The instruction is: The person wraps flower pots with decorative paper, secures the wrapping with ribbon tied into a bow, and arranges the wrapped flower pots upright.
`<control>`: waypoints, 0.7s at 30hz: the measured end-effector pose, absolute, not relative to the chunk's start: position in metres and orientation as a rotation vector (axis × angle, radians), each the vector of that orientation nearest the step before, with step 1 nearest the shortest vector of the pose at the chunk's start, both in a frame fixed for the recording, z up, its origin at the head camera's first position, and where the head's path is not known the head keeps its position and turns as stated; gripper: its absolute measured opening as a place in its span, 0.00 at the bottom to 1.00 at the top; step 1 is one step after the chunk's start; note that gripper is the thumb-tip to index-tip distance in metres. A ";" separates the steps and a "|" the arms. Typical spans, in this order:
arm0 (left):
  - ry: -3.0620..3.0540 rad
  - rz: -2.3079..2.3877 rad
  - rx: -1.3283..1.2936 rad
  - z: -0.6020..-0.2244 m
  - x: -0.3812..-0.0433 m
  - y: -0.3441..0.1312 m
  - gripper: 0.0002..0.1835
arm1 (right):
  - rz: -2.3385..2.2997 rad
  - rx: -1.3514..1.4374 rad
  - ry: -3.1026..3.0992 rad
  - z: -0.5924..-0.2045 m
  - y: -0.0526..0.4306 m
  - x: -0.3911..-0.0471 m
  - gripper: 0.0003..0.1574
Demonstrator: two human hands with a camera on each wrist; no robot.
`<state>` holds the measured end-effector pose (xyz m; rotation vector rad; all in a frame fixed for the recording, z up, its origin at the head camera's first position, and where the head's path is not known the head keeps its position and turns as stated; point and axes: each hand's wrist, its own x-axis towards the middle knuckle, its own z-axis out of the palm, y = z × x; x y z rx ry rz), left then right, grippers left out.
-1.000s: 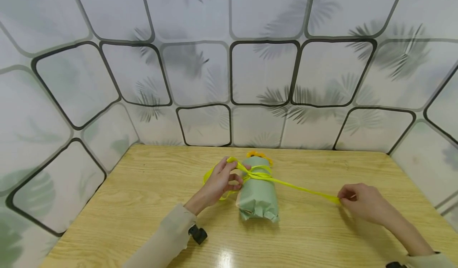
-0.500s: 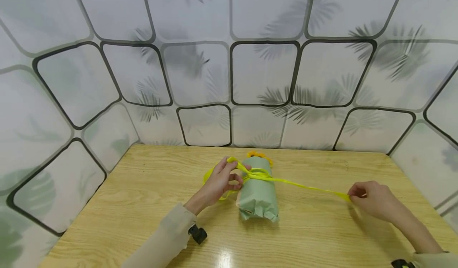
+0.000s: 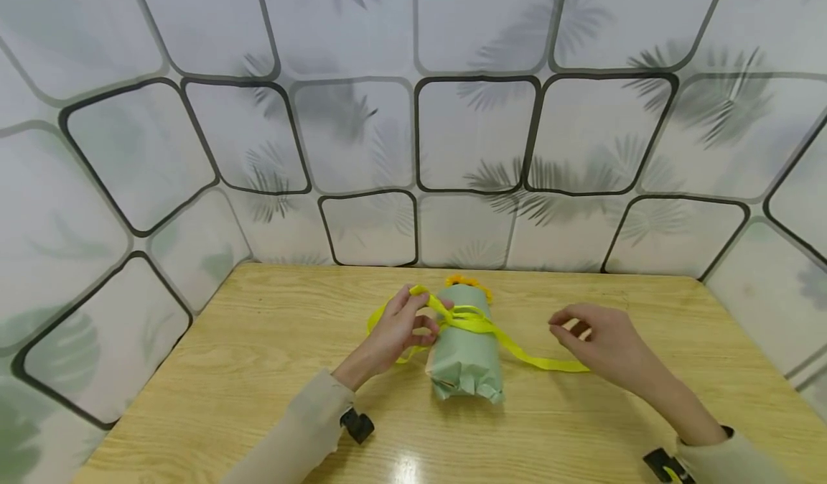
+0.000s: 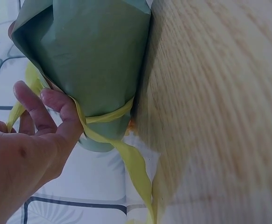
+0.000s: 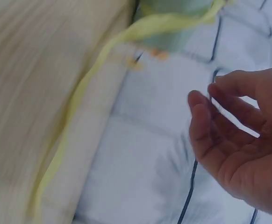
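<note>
A bundle wrapped in pale green paper (image 3: 466, 362) lies on the table, with orange-yellow petals (image 3: 457, 280) showing at its far end. Yellow ribbon (image 3: 474, 322) is tied around its middle. My left hand (image 3: 395, 337) is at the bundle's left side and pinches a loop of the ribbon between thumb and finger. In the left wrist view, ribbon (image 4: 132, 161) also hangs from the paper. My right hand (image 3: 604, 344) hovers to the right of the bundle, fingers loosely curled with nothing between them. Below it the ribbon's loose tail (image 5: 91, 72) lies along the table.
The light wooden table (image 3: 258, 369) ends at a pale fabric wall (image 3: 478, 132) with a dark grid and leaf print. Black wrist straps (image 3: 357, 424) sit at both sleeves.
My right hand first drew the ribbon tail farther right, then let go and moved back left toward the bundle. The tail dropped slack. My left hand has stayed in place.
</note>
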<state>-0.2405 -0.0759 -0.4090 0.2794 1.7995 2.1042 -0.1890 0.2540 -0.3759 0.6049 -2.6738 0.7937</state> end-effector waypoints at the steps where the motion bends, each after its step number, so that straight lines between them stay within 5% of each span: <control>1: 1.801 2.103 0.282 -0.409 -0.240 -0.076 0.07 | 0.807 0.668 -2.617 -0.375 0.241 -0.191 0.05; 9: 1.821 2.090 0.315 -0.409 -0.240 -0.078 0.10 | 0.957 1.049 -2.439 -0.383 0.171 -0.207 0.09; 21: 1.859 2.113 0.319 -0.407 -0.240 -0.072 0.14 | 0.942 0.977 -2.450 -0.388 0.165 -0.208 0.07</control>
